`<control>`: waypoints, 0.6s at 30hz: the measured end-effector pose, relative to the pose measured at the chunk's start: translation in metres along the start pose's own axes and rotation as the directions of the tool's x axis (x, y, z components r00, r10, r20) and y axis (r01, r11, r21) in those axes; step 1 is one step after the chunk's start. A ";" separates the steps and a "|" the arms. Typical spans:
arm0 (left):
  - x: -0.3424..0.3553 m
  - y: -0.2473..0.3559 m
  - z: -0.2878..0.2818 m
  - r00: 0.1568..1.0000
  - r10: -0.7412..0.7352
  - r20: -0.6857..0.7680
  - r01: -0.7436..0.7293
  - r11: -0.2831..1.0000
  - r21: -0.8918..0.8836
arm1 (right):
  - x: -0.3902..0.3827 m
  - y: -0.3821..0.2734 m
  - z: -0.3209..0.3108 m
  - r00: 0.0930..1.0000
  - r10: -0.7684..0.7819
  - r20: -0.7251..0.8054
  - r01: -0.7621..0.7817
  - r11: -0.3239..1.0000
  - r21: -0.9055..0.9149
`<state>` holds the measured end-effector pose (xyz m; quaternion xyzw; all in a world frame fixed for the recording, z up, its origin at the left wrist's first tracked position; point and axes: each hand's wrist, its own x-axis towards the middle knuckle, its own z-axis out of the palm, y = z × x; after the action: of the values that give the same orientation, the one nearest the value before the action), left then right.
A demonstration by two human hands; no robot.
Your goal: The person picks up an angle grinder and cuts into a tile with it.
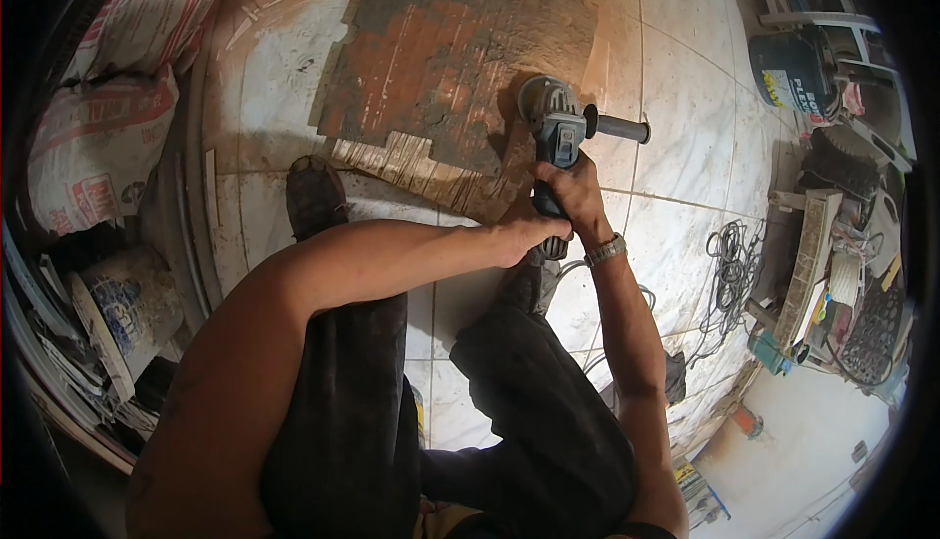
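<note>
An angle grinder (560,126) with a dark body and a black side handle (623,129) is held in both hands. My left hand (526,233) wraps round its rear end, and my right hand (576,189), with a watch on the wrist, grips the body closer to the head. The guarded head lies over the right part of a worn brown board (421,59), coated with grey and reddish crust, flat on the floor. Its near edge is broken, with pale wood strips bared. From here I cannot tell whether the disc touches the board.
A coiled black cable (729,275) lies on the tiled floor (676,167) to the right. Paper sacks (103,147) and a bucket (132,309) stand along the left. A black bucket (793,69) and a cluttered wooden stand (811,265) line the right. My shoe (315,196) is beside the board.
</note>
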<state>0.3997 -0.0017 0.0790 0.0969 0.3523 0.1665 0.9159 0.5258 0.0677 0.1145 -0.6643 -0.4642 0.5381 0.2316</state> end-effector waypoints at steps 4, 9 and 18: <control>0.003 -0.005 0.001 0.999 0.021 0.026 -0.020 0.999 -0.025 | -0.001 0.003 -0.003 0.999 -0.048 0.020 0.048 0.999 -0.016; 0.008 -0.002 -0.001 0.998 0.054 -0.023 -0.053 0.998 0.023 | 0.001 0.001 -0.001 0.999 -0.048 -0.006 0.049 0.999 0.015; 0.010 -0.006 0.001 0.999 0.001 -0.039 -0.002 1.000 -0.023 | 0.001 0.005 -0.006 0.999 -0.039 0.027 0.039 0.999 0.022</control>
<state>0.4088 -0.0038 0.0716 0.0833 0.3679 0.1731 0.9098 0.5328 0.0674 0.1120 -0.6452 -0.4746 0.5474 0.2425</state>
